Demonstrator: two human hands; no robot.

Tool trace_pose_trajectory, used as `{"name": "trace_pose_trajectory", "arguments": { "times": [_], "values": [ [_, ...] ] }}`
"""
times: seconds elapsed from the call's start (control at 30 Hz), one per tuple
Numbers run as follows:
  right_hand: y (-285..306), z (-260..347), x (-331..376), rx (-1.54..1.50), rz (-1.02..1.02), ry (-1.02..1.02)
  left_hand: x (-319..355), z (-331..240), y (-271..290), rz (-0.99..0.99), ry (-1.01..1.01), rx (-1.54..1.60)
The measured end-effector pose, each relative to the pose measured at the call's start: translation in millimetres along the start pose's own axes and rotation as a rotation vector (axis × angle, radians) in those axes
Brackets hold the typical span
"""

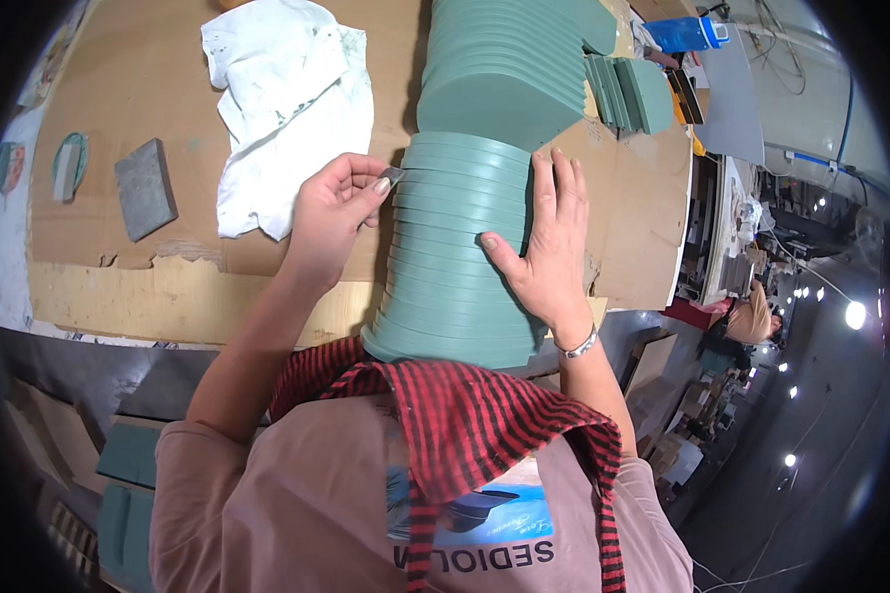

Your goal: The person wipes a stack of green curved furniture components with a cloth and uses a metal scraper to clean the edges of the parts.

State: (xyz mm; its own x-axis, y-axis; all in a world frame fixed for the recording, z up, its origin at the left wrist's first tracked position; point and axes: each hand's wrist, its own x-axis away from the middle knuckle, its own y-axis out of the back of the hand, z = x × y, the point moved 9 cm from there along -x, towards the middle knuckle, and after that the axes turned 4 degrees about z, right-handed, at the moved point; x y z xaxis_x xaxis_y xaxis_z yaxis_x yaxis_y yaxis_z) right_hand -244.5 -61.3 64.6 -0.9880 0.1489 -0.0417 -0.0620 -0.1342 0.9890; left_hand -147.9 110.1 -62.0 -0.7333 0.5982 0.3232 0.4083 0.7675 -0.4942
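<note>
Head view: a person's own two hands work on a workbench covered in cardboard [158, 79].
Left hand [331, 212]: fingers pinched together on a small grey scrap [393, 176], whose tip touches the left edges of the green pieces.
Right hand [549, 242]: fingers spread apart and flat, pressed on the right side of the overlapped row; a metal bracelet [578, 346] sits on the wrist.
Green pieces [455, 257]: a fanned row of flat green panels, lying between the two hands and running away beyond the fingertips.
White rag [287, 109]: crumpled, just beyond the left fingers.
Grey block [145, 188]: well left of the left fingers.
</note>
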Motion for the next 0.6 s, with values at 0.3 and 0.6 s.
{"name": "trace_pose_trajectory", "arguments": {
  "times": [0.3, 0.6],
  "values": [
    [1, -3, -5, -0.058, 0.020, -0.023, -19, 6, -7, -0.032, -0.082, -0.027],
    [-2, -3, -6, -0.060, 0.036, -0.013, -20, 17, -4, -0.108, -0.175, 0.021]
  ]
}}
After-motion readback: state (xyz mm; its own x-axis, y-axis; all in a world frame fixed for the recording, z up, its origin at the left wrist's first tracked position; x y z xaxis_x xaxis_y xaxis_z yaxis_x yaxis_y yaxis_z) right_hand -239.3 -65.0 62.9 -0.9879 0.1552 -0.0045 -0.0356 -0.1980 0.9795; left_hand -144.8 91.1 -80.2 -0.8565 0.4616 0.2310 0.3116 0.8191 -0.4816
